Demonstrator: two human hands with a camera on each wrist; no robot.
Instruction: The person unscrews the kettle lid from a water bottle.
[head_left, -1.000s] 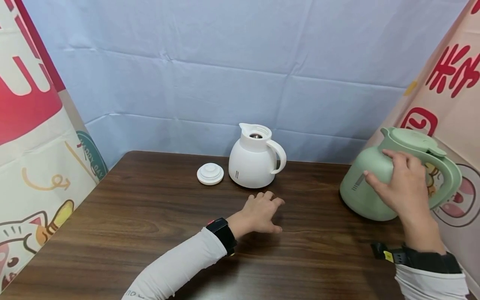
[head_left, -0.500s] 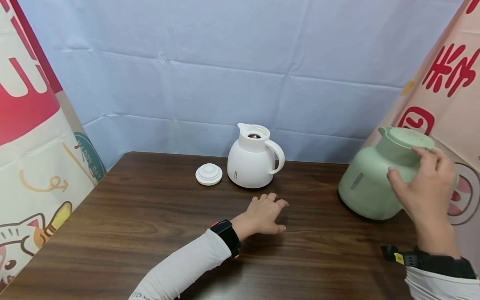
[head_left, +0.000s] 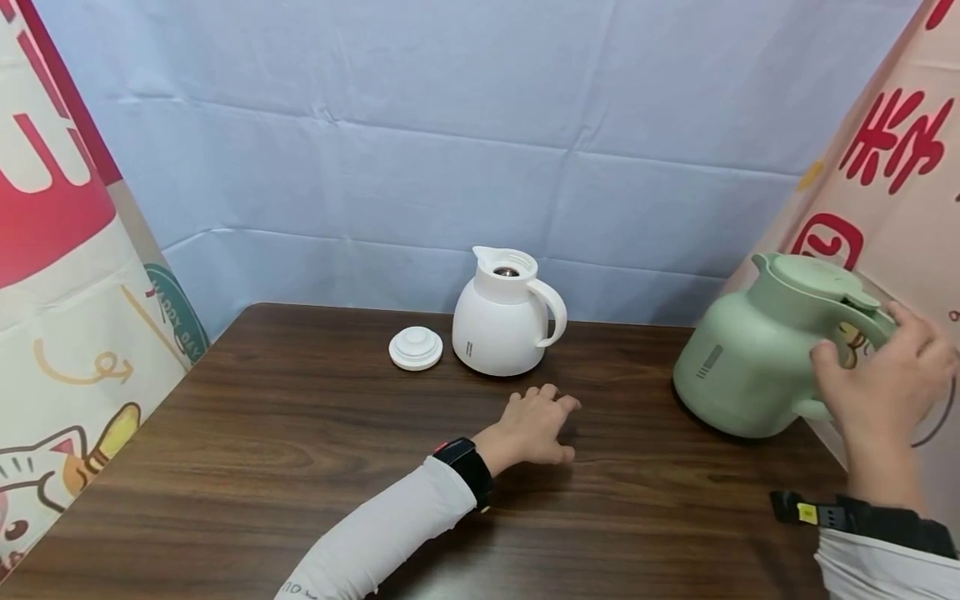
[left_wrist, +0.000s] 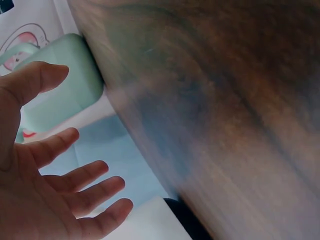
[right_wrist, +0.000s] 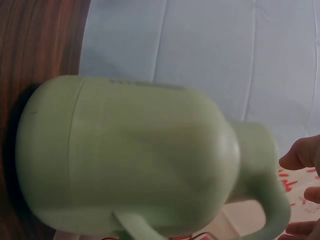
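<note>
A large green thermal jug (head_left: 750, 358) with its lid on stands upright at the table's right end, its handle (head_left: 870, 321) facing right. My right hand (head_left: 885, 383) is at that handle, thumb and fingers spread apart and not curled round it; the right wrist view shows the fingertips (right_wrist: 300, 152) beside the jug's neck. A smaller white thermal jug (head_left: 497, 325) stands lidless at the back middle, its steel mouth showing. Left of it lies its round white lid (head_left: 416, 347). My left hand (head_left: 531, 427) hovers low over the table before the white jug, fingers spread, holding nothing.
The dark wooden table (head_left: 300, 433) ends at a pale blue cloth (head_left: 360, 167) behind the jugs. Printed cloths hang on both sides, and the right-hand cloth (head_left: 892, 208) comes close behind the green jug.
My right hand has moved right, from the green jug's body to its handle. My left hand has drifted slightly right. Both jugs and the lid stay where they were.
</note>
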